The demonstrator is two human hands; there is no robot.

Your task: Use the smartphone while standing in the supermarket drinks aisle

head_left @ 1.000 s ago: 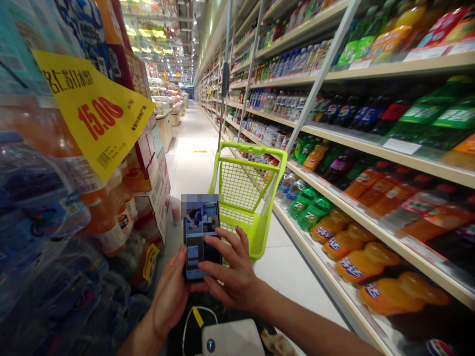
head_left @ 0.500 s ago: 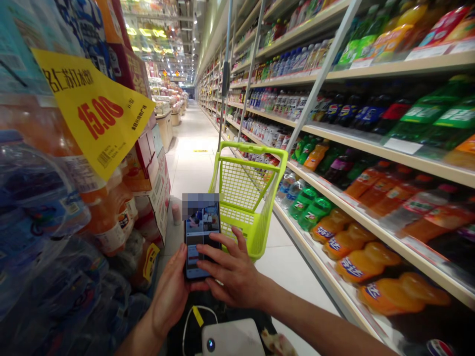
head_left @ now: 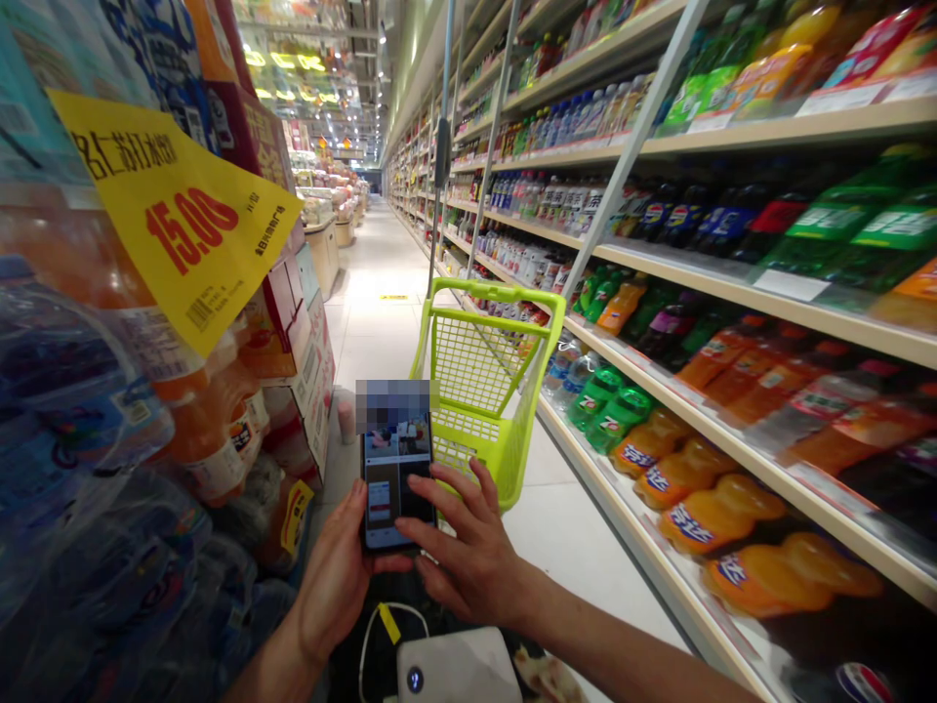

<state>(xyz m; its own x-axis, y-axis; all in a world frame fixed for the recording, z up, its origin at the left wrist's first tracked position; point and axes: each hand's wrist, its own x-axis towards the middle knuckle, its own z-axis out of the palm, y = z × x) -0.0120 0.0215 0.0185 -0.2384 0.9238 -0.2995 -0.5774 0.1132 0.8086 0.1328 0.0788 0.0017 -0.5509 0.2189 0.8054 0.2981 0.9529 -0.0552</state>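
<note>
Shelves [head_left: 841, 314] of bottles, some orange-filled [head_left: 721, 510], line the frame's right; a yellow 15.00 sign [head_left: 194, 229] slants upper left. Lower centre, the left hand [head_left: 341, 557] grips a phone [head_left: 387, 464]; the right hand [head_left: 468, 552], fingers spread, covers part of its screen, a green cart [head_left: 521, 449] just beyond.

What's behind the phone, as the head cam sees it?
Pale floor and the green cart show past the phone. It hides part of the cart; left hand fingers behind it can't be seen.
</note>
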